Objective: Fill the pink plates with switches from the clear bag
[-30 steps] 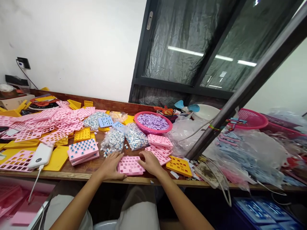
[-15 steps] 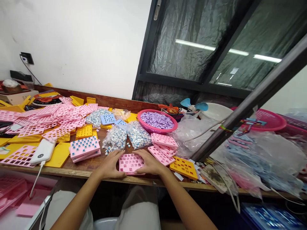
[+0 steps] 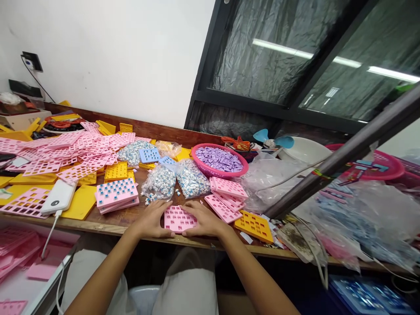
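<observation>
A pink plate with square holes (image 3: 180, 219) lies at the table's front edge between my hands. My left hand (image 3: 151, 221) grips its left side, thumb at the near edge and fingers at the far edge. On the right side my right hand (image 3: 205, 220) holds it the same way. Just beyond are two clear bags of small white-and-blue parts (image 3: 159, 180), (image 3: 192, 179), with a few parts loose beside them. To the left sits a stack of pink plates (image 3: 117, 192), its top one set with blue parts. More pink plates (image 3: 226, 199) lie to the right, by a yellow plate (image 3: 254, 226).
A pink basket of purple pieces (image 3: 219, 161) stands behind the bags. A slanted metal pole (image 3: 315, 175) rises at the right, among plastic bags (image 3: 370, 210). Pink plates are heaped at the left (image 3: 65, 153), with a white power bank (image 3: 59, 197) and cable in front.
My hands stay around the pink plate, with the right thumb now further in along its near edge. The whole view has shifted slightly.
</observation>
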Tool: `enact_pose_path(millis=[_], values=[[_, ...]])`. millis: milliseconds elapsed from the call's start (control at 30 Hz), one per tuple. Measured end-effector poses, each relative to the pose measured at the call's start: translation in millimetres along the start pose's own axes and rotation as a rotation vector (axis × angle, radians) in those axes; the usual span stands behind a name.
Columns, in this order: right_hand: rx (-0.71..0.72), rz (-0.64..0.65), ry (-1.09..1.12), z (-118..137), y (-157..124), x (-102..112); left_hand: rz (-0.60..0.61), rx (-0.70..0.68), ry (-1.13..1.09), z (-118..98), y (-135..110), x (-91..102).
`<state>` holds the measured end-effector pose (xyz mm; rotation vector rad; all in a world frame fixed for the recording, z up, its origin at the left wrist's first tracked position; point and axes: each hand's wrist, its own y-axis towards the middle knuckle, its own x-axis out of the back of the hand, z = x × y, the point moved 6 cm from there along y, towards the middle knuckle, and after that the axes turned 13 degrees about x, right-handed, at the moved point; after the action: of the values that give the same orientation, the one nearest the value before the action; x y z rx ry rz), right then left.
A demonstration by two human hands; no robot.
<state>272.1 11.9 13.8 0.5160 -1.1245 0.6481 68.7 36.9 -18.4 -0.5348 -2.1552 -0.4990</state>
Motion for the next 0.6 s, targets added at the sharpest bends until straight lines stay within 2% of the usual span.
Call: enact_pose_path(millis=[300, 600], values=[[0.019, -0.062, -0.115, 14, 8, -3, -0.042, -0.028, 0.007, -10, -1, 3.5], [0.069, 0.002, -0.260, 28, 15, 1, -0.102, -0.060, 0.055, -23, -5, 7.8]])
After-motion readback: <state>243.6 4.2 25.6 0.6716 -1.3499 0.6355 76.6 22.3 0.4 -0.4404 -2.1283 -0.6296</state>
